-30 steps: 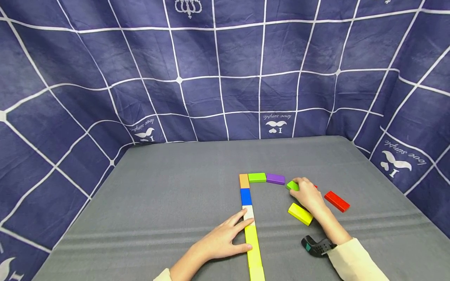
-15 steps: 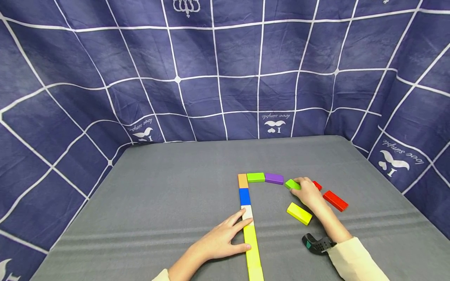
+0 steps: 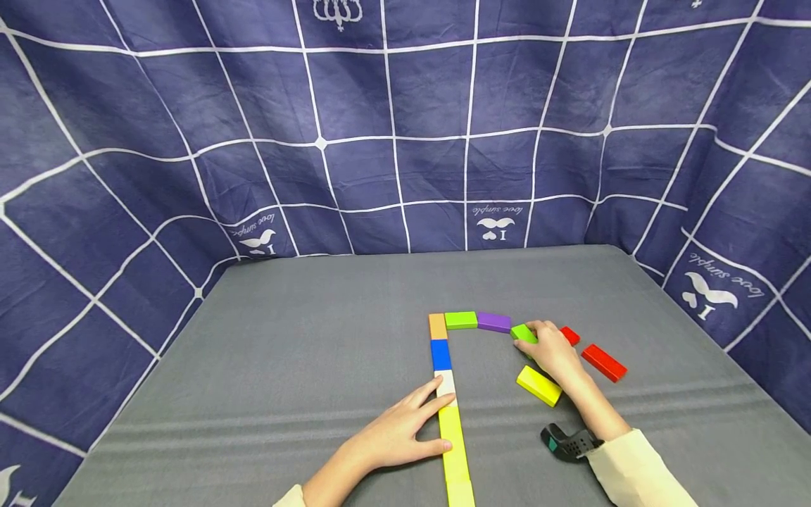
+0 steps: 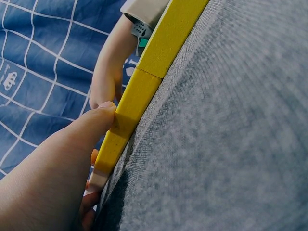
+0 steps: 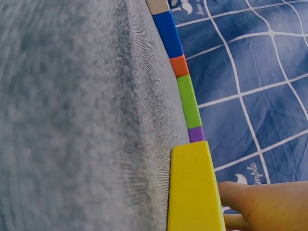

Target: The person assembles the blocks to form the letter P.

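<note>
My right hand [image 3: 552,352] pinches a green block [image 3: 523,334] between thumb and fingers, its left end right at the end of a purple block [image 3: 494,322]. Left of the purple one lie another green block [image 3: 460,320] and an orange block [image 3: 438,326]. From there a line runs toward me: a blue block [image 3: 441,355], a white block [image 3: 446,384] and yellow blocks [image 3: 453,436]. My left hand [image 3: 399,433] rests along that line with fingers spread, fingertips on the white block and thumb at a yellow one. In the left wrist view the thumb touches the yellow block's edge [image 4: 127,120].
A loose yellow block [image 3: 539,386] lies just below the right hand, large in the right wrist view. Two red blocks, one farther right [image 3: 605,362] and one partly behind the hand [image 3: 569,336], lie nearby. A dark gridded curtain [image 3: 431,169] stands behind the grey tabletop [image 3: 317,338].
My right hand has moved slightly left with the green block, narrowing the gap to the purple block. More of the red block behind the hand shows. The left hand stays in place.
</note>
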Tool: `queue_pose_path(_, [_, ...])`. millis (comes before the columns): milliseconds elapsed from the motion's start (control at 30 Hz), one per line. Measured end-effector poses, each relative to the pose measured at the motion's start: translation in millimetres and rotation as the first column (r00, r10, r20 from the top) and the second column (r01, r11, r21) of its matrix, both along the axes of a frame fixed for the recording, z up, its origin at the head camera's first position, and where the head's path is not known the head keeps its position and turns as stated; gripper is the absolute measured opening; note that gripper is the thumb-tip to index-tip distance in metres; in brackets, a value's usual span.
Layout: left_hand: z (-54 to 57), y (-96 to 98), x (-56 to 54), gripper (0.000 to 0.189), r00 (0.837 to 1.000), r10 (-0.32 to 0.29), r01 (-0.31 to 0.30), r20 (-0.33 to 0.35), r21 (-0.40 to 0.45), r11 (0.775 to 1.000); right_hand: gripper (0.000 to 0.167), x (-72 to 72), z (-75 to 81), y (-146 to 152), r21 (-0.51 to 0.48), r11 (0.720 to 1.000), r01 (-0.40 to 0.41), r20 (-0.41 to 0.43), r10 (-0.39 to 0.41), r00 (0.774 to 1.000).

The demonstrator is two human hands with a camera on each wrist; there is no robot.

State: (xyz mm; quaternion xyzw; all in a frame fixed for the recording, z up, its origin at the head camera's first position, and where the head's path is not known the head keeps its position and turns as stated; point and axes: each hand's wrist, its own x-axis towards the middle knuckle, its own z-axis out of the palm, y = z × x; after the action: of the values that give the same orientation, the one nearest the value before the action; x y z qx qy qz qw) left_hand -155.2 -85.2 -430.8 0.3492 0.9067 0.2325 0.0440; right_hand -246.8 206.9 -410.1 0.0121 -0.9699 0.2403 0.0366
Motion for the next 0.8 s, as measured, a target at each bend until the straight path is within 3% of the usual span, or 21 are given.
queue_pose_path(133, [0.4,-0.2,0.3,0.062,1.0,0.0,0.0,0.011,-0.003,1.0,0.053,0.9,3.5,2.0,-0.006,1.0,-0.014,0.041,0.014,0.999])
queue_pose_path(300, [0.5,-0.2,0.5,0.062,1.0,0.001,-0.001,0.011,-0.007,1.0,0.051,5.2,19.4,8.7,0.007,0.996,-0.087,0.12,0.085,0.989])
queue_pose_path(567, [-1.1,-1.2,2.8,0.062,1.0,0.006,-0.006,0.013,-0.011,1.0,0.042,17.7,48.5,20.4,0.082,0.98,-0.181,0.317,0.147,0.937])
queue_pose_path(800, [-1.4,0.4,0.3,0.061,1.0,0.004,-0.004,0.01,-0.01,1.0,0.034,29.4,47.4,17.6,0.058,0.968,-0.246,0.335,0.213,0.918])
